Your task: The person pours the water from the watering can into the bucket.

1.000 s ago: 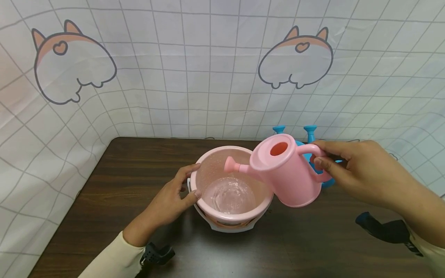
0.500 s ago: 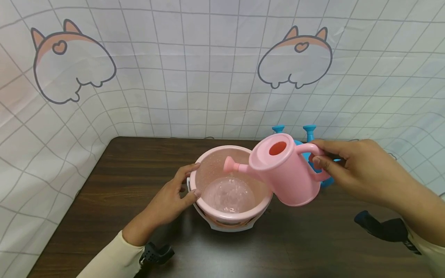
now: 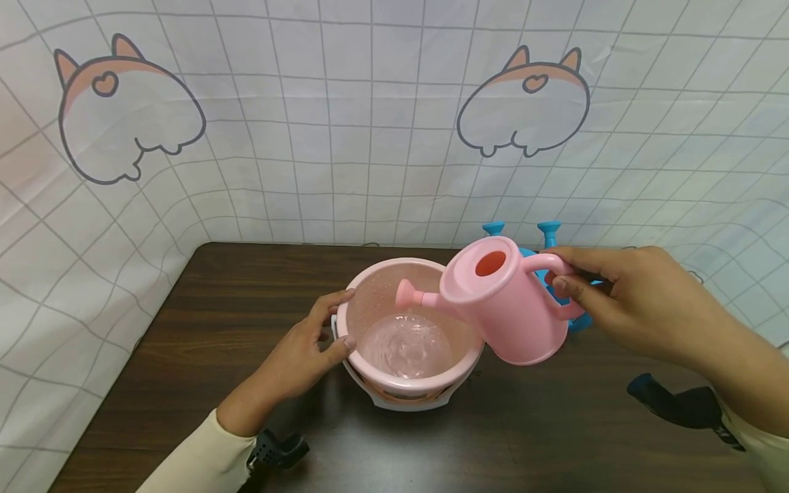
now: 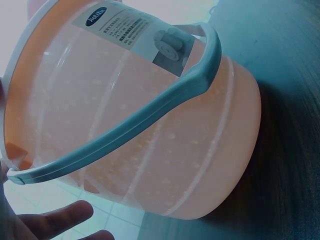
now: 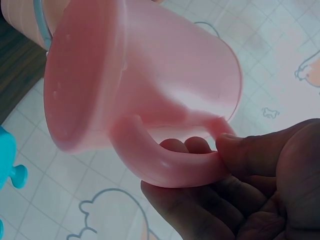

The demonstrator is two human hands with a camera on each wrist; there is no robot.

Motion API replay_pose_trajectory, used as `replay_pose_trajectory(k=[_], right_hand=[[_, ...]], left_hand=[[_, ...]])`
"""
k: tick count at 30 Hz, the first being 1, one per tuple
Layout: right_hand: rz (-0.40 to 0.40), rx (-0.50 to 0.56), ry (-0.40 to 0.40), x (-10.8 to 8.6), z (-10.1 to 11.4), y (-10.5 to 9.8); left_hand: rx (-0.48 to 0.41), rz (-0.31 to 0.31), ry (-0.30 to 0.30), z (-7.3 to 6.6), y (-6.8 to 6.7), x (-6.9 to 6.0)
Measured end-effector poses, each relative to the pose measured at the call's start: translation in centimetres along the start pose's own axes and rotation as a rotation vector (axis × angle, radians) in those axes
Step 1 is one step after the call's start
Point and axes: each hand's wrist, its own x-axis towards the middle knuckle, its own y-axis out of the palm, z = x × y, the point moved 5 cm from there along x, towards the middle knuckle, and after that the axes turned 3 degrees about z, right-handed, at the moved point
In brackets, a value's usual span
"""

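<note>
In the head view, my right hand (image 3: 641, 308) grips the handle of a pink watering can (image 3: 505, 308). The can tilts left, its spout head (image 3: 408, 296) above the opening of a pink bucket (image 3: 407, 385). Rippling water (image 3: 407, 349) lies in the bucket. My left hand (image 3: 296, 352) rests its thumb and a fingertip on the bucket's left rim. Two straight fingers (image 4: 60, 218) stand apart from the bucket in the left wrist view, near its hanging handle (image 4: 135, 122). In the right wrist view, fingers curl through the can's handle (image 5: 170, 167).
Blue watering cans (image 3: 548, 236) stand behind the pink can, partly hidden. The dark wooden table (image 3: 246, 287) meets a white grid-patterned cloth (image 3: 345, 137) at the back and left. Dark straps with camera mounts (image 3: 280, 450) sit on both wrists.
The pink watering can has shifted very slightly left, and the ripples in the bucket have changed shape. My left hand stays at the bucket's rim.
</note>
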Motion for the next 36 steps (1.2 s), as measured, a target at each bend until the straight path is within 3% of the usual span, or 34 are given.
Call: replay_pose_trajectory(k=[7, 36], right_hand=[[-0.036, 0.004, -0.029, 0.08, 0.01, 0.06], [-0.027, 0.074, 0.008, -0.18, -0.25, 0.28]], left_hand=[[-0.007, 0.003, 0.007, -0.06, 0.01, 0.01], [-0.018, 0.008, 0.005, -0.1, 0.01, -0.01]])
